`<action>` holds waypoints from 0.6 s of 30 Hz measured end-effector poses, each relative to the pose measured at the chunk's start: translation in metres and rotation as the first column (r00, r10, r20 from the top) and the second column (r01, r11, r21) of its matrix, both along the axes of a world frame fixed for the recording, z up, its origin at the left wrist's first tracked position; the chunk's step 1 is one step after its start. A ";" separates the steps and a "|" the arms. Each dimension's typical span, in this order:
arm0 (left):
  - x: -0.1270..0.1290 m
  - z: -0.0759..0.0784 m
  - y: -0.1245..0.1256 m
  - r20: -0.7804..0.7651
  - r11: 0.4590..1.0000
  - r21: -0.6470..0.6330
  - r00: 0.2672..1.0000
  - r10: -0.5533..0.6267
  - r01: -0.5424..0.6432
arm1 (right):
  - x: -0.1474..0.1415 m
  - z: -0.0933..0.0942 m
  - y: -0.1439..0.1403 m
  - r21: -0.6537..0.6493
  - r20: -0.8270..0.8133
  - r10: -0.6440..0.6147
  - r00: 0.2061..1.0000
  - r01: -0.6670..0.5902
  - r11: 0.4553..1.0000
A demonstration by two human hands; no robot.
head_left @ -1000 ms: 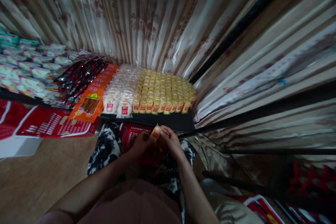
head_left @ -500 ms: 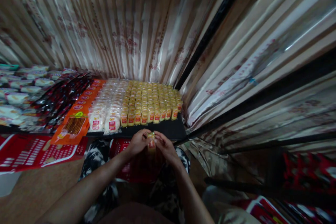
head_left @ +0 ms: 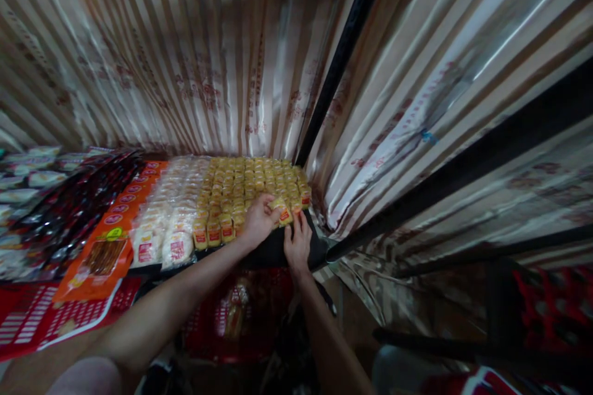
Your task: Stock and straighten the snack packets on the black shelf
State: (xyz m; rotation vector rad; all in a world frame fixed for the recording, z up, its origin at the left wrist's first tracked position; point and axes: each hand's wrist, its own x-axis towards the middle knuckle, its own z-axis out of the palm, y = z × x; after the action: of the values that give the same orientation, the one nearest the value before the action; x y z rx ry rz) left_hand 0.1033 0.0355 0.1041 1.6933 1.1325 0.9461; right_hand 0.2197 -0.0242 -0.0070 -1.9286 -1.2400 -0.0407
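Between my hands is a small yellow wrapped snack pack [head_left: 281,212] with a red label, tilted, at the front of the block of similar yellow packs [head_left: 245,182]. My left hand [head_left: 260,220] pinches it from the left side with closed fingers. My right hand [head_left: 299,242] has its thumb and bent fingers at the pack's lower right; the fingertips touch it, and part of the grip is hard to make out. To the left of the yellow packs stand rows of white wrapped packs [head_left: 177,248] with red labels.
An orange snack bag [head_left: 99,256] and dark glossy packets [head_left: 76,203] lie further left. The black shelf [head_left: 269,254] ends at a dark metal post [head_left: 345,55]. Below are a red basket [head_left: 199,330] with packs inside and another red basket [head_left: 83,321]. Striped curtains hang behind.
Both hands have moved forward and up with the yellow snack pack, from in front of the shelf edge to the front row of packs. The view has shifted, showing the packs lower and further left.
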 end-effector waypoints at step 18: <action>0.103 -0.011 0.036 -0.569 0.847 0.387 0.817 -0.092 0.365 | -0.007 0.005 -0.007 -0.075 0.042 -0.038 0.998 0.042 0.996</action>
State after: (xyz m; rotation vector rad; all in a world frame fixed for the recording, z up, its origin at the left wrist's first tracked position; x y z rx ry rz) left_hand 0.2066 0.0717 0.0930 2.5650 1.0316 0.6341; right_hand 0.2129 -0.0308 -0.0020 -2.0270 -1.2457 -0.0549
